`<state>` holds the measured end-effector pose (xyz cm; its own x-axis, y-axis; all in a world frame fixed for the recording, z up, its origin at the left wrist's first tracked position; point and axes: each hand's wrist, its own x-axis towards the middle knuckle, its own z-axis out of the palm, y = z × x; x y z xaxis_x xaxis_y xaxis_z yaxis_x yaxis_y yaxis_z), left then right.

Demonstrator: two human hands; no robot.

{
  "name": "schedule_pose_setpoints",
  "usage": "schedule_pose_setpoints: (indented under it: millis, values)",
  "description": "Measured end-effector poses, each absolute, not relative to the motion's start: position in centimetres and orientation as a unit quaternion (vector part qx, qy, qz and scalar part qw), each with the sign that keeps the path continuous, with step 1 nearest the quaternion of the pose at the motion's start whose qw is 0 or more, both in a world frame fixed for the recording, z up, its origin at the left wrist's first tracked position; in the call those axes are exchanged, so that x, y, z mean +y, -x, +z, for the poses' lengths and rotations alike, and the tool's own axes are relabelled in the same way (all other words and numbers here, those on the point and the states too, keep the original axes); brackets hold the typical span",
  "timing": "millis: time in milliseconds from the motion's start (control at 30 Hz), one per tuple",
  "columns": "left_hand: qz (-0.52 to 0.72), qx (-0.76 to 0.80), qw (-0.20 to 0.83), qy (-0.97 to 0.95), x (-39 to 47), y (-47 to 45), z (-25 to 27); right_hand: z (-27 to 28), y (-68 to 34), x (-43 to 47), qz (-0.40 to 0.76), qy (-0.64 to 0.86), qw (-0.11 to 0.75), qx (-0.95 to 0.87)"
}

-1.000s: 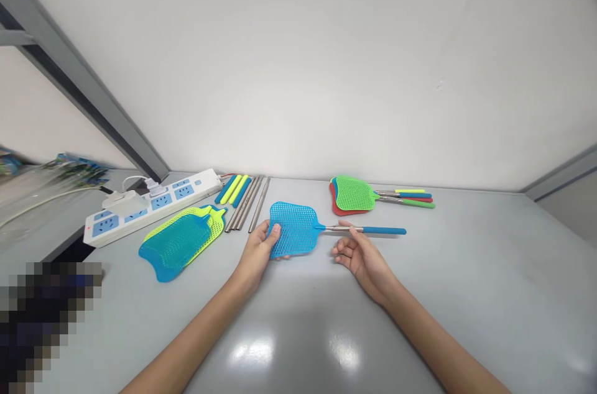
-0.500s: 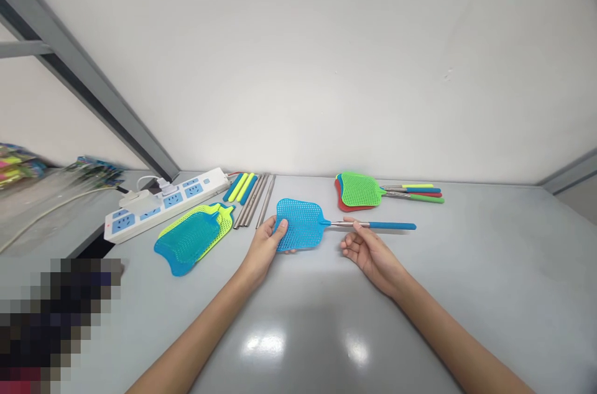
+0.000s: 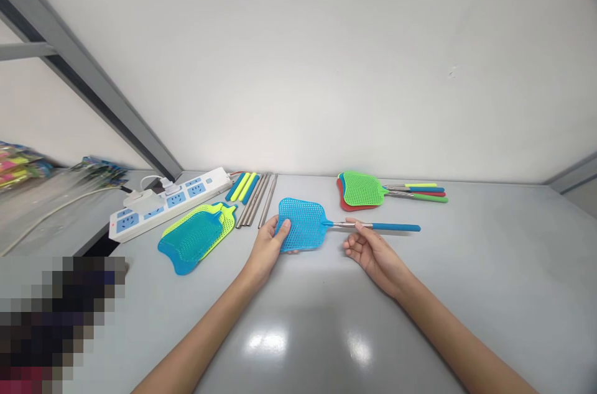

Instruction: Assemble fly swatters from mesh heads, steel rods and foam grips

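Note:
A blue fly swatter (image 3: 304, 224) lies level across the middle of the view, its mesh head at the left and its blue grip at the right. My left hand (image 3: 267, 251) is closed on the head's left edge, thumb on top and fingers underneath. At the metal rod, beside the blue grip, my right hand (image 3: 374, 258) pinches with thumb and index finger; its other fingers curl below. Behind it rests a stack of fly swatters with a green one (image 3: 364, 189) on top, their handles pointing right.
Left of my hands lie loose blue and yellow mesh heads (image 3: 191, 242), several metal rods (image 3: 254, 201) and blue and yellow grips (image 3: 245, 186). A power strip (image 3: 172, 204) with plugs stands behind the heads. Plastic-wrapped goods (image 3: 23, 164) are at far left. A white wall (image 3: 321, 71) bounds the table.
The whole view has shifted slightly, so everything appears a little farther right. Both hands keep the same hold on the blue fly swatter.

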<state>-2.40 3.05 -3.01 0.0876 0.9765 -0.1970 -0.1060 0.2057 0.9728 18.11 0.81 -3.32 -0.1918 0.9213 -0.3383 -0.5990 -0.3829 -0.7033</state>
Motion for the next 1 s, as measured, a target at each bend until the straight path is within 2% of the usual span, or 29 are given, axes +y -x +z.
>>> schedule_pose_setpoints:
  millis: [533,1000]
  values:
    - [0.455,0.494,0.601,-0.433,3.08,2.29,-2.80,-3.39,-18.04,0.87,0.747,0.373,0.508,-0.211]
    - [0.447,0.474,0.555,-0.516,2.63,2.16,-2.71,-3.61,-18.75,1.48,0.716,0.367,0.562,-0.192]
